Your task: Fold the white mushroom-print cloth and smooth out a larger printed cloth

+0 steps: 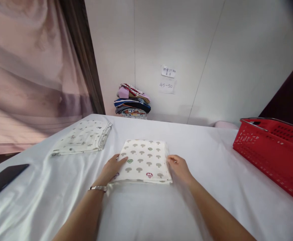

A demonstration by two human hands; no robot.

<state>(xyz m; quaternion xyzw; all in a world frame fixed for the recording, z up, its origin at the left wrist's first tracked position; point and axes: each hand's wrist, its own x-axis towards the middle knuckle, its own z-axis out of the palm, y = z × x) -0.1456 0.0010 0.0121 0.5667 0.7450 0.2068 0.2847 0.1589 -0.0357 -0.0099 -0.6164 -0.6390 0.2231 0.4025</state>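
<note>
A white cloth (pixel 141 161) printed with grey, green and red mushrooms lies folded into a rough square in the middle of the table. My left hand (pixel 113 166) grips its left edge, thumb on top and the other fingers partly hidden at the side. At the opposite edge, the curled fingers of my right hand (pixel 178 164) pinch the layers. Farther left rests another folded white cloth (pixel 82 137) with a small scattered print, apart from both hands.
A white sheet (pixel 146 214) covers the table. To the right stands a red plastic basket (pixel 272 147) with a metal handle. A dark flat object (pixel 4 179) lies at the left edge. Behind the table, folded fabrics (pixel 132 102) are stacked against the wall, near paper notes (pixel 166 86).
</note>
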